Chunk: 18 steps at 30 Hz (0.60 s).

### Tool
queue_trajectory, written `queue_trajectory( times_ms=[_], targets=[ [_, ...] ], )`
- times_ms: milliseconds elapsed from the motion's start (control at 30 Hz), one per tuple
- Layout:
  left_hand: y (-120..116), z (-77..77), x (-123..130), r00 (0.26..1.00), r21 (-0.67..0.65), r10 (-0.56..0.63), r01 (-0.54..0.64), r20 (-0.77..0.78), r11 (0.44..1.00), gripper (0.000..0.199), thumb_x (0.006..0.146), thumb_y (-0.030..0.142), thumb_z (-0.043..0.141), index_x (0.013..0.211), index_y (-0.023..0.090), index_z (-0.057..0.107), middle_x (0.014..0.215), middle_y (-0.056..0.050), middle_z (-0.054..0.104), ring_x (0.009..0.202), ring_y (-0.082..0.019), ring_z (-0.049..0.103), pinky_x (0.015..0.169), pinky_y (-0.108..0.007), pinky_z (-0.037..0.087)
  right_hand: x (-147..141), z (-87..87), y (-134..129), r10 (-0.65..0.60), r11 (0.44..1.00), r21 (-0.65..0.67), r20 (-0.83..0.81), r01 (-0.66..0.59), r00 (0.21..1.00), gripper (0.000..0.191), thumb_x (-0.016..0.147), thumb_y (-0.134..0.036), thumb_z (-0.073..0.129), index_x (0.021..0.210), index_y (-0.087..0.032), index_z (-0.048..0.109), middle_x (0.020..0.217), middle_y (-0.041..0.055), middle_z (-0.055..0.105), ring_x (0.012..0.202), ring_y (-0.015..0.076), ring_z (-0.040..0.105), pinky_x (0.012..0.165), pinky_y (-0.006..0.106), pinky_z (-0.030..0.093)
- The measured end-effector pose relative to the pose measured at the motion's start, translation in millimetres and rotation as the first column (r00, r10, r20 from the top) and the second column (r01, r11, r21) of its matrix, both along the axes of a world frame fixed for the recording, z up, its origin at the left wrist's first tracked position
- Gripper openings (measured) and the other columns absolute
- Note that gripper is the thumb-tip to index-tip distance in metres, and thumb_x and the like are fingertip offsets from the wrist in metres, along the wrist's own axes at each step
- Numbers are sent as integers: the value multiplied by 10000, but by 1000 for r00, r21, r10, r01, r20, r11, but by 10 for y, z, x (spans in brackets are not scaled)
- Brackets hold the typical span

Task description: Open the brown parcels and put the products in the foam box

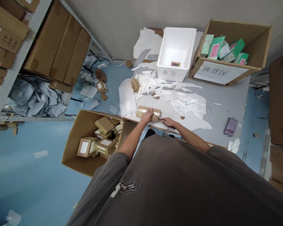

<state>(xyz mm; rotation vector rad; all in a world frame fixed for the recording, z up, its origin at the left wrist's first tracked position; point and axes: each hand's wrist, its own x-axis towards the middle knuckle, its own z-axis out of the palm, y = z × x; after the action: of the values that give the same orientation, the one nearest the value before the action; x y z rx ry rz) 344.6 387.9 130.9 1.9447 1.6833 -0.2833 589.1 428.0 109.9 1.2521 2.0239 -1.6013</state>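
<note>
A small brown carton (141,111) wrapped in shiny tape lies near the table's front edge. My left hand (147,116) grips its near side, with fingers pressed over the top. Close to the carton's right end, my right hand (169,122) is wrapped round a slim red and black tool (162,119), whose tip is at or very near the cardboard. Whether the tip touches it is too small to tell. Torn white paper strips (184,103) and a crumpled brown paper ball (135,84) lie behind the carton.
Left of the table stands an open box (89,166) of small cartons. At the back are a white foam box (176,47) and a large carton (257,47) holding green boxes. A shelf (29,40) rises at the left. A blurred purple item (230,127) lies at the right.
</note>
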Motion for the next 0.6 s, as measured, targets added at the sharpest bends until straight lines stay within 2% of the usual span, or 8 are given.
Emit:
queue_trajectory(
  times_ms=[67, 133, 200, 267, 367, 433, 500, 600],
  targets=[
    [-7, 14, -14, 1000, 3, 8, -8, 26, 1000, 709, 718, 152, 960, 1368, 231, 688, 1800, -125, 367, 1657, -377, 358, 1208, -475, 521, 75, -19, -135, -102, 992, -76, -25, 99, 995, 310, 1087, -472, 592, 938, -219, 694, 704, 20, 705, 612, 200, 633, 677, 294, 508],
    [-2, 29, -38, 997, 25, 37, -38, 61, 999, 799, 814, 247, 925, 1538, 238, 587, 1778, -135, 410, 1648, -355, 376, 1241, -467, 478, 171, -33, -229, -220, 968, -137, -60, 210, 974, 335, 1099, -495, 546, 912, -232, 634, 630, -12, 642, 537, 182, 588, 613, 283, 494],
    [37, 27, -68, 995, 58, 70, -74, 69, 996, 801, 936, 384, 831, 1651, 273, 487, 1768, -125, 430, 1654, -348, 360, 1282, -502, 419, 275, -33, -265, -343, 929, -176, -85, 325, 935, 354, 1111, -539, 494, 935, -247, 589, 607, -37, 600, 490, 169, 556, 564, 273, 475],
    [114, -2, -100, 995, 56, 92, -94, 28, 994, 862, 960, 489, 793, 1712, 305, 416, 1808, -115, 355, 1693, -382, 253, 1328, -575, 324, 354, -12, -252, -417, 900, -178, -94, 397, 904, 381, 1113, -592, 460, 982, -255, 579, 617, -48, 589, 481, 165, 552, 551, 270, 470],
    [265, -94, -142, 994, -42, 97, -99, -54, 994, 1137, 836, 609, 882, 1770, 307, 308, 1859, -117, 199, 1722, -442, 66, 1362, -649, 185, 366, 47, -199, -396, 915, -103, -59, 389, 916, 489, 1123, -662, 350, 1066, -266, 632, 662, -29, 629, 568, 196, 617, 611, 288, 497],
    [339, -160, -169, 991, -77, 106, -112, -80, 991, 1200, 797, 665, 889, 1776, 300, 298, 1857, -129, 198, 1720, -455, 60, 1367, -658, 149, 311, 80, -175, -336, 942, -2, -17, 336, 942, 556, 1134, -657, 272, 1115, -278, 679, 778, 10, 711, 721, 236, 688, 684, 307, 515],
    [354, -209, -198, 992, -50, 104, -108, -75, 993, 1106, 846, 685, 835, 1760, 293, 350, 1842, -135, 250, 1715, -453, 115, 1368, -655, 148, 242, 93, -173, -264, 960, 99, 9, 262, 965, 543, 1142, -618, 279, 1184, -288, 708, 991, 48, 785, 915, 275, 727, 753, 323, 520],
    [258, -246, -229, 997, 47, 67, -66, -32, 997, 881, 979, 662, 689, 1727, 276, 430, 1812, -130, 339, 1698, -437, 203, 1368, -651, 165, 167, 77, -203, -155, 966, 210, 12, 149, 988, 446, 1136, -560, 394, 1304, -287, 703, 1253, 74, 784, 1111, 299, 714, 821, 323, 509]
  ],
)
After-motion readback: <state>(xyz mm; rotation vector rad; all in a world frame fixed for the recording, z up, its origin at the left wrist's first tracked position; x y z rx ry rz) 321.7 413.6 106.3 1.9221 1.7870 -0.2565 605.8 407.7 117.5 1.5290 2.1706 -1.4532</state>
